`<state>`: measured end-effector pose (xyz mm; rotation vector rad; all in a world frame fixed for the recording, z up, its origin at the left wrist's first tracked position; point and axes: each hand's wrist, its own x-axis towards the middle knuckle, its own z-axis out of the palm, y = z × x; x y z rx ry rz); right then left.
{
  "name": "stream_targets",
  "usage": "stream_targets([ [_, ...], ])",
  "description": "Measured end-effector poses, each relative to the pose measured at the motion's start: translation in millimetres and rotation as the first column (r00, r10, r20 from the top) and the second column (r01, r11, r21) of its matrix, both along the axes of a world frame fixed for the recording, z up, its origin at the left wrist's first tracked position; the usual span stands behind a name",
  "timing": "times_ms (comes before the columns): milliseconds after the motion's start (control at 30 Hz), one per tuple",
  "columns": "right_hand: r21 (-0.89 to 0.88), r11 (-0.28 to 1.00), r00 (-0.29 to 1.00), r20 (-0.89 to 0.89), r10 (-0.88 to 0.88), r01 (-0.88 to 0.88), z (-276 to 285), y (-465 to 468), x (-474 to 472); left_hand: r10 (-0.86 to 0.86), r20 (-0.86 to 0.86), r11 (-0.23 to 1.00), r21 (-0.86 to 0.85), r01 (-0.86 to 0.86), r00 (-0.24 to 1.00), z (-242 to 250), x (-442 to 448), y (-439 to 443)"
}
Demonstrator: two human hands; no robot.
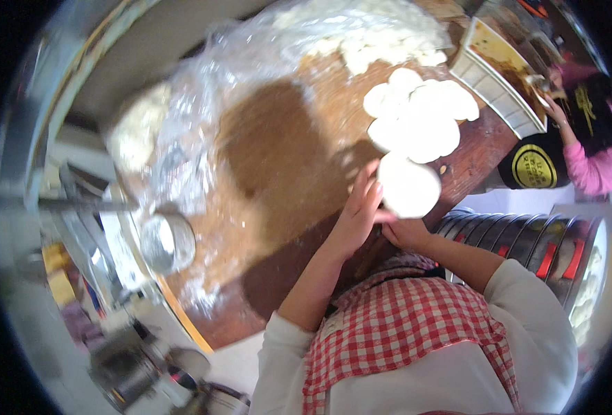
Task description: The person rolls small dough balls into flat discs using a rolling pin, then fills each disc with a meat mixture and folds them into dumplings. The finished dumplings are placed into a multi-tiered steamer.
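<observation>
A flat white round of dough lies before me at the table's near edge, overlapping a pile of similar dough rounds. My left hand is at its left edge, thumb and fingers against the dough. Below its lower edge is my right hand, its fingers partly hidden by the round and by my left hand. The pile looks overexposed, so single rounds are hard to separate.
Clear plastic sheeting covers dough pieces at the back and a dough lump at left. A metal bowl stands at the left edge. A white tub of filling is at right, worked by another person. Stacked steamers stand right.
</observation>
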<state>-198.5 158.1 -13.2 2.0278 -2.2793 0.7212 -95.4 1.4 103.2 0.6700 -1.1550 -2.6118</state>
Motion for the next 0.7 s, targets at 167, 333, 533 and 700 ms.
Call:
stream_targets([
  [167,0.103,0.994,0.99,0.133,-0.048,0.034,20,0,-5,0.188,0.03,0.023,-0.999,0.026,0.982,-61,-164,-97],
  [333,0.088,0.996,0.99,0.139,-0.012,0.0,18,2,-1,0.562,0.129,0.105,-0.991,0.084,0.817,-118,-271,-153],
  [533,0.146,0.989,0.987,0.159,-0.021,-0.002,10,4,0,0.425,0.078,0.199,-0.98,-0.009,0.902,-134,-170,-118],
  [700,0.128,0.982,0.983,0.137,0.121,-0.139,12,-12,-2,0.293,0.337,-0.048,-0.929,0.366,0.895,-113,40,-51],
])
